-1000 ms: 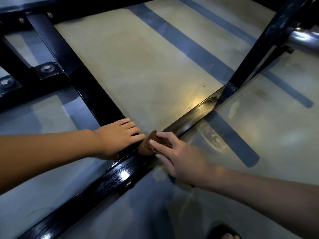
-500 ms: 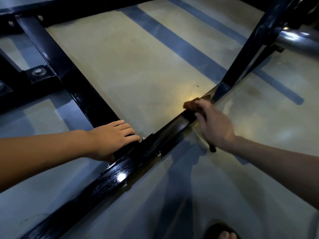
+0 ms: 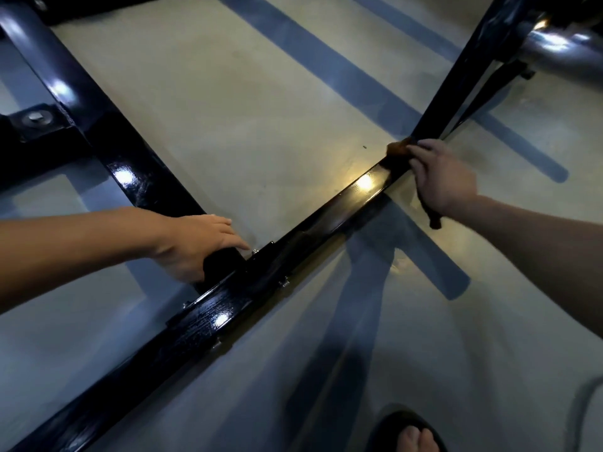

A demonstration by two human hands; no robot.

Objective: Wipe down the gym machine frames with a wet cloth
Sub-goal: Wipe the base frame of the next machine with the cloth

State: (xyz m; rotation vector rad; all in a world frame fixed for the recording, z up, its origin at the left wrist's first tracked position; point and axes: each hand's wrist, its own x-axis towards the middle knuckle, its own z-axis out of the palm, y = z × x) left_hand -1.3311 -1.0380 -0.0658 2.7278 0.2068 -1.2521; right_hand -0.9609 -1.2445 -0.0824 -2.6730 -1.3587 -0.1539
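A glossy black frame bar [image 3: 313,223] lies on the floor and runs diagonally from lower left to upper right. My right hand [image 3: 440,174] grips a brown cloth [image 3: 398,147] and presses it on the bar's far end, at the foot of an upright post [image 3: 456,79]. A dark tail of the cloth hangs below that hand. My left hand [image 3: 199,246] rests on the joint where a second black bar [image 3: 107,125] meets the first, fingers stretched out flat.
The floor [image 3: 261,93] is pale and shiny, with blue-grey shadow stripes. A bolted floor plate [image 3: 36,120] sits at the left edge. A chrome tube [image 3: 561,50] crosses the top right corner. My sandalled foot [image 3: 411,435] shows at the bottom.
My right hand has slid the cloth up along the diagonal bar, from beside my left hand to the foot of the upright post. My left hand has stayed on the joint.
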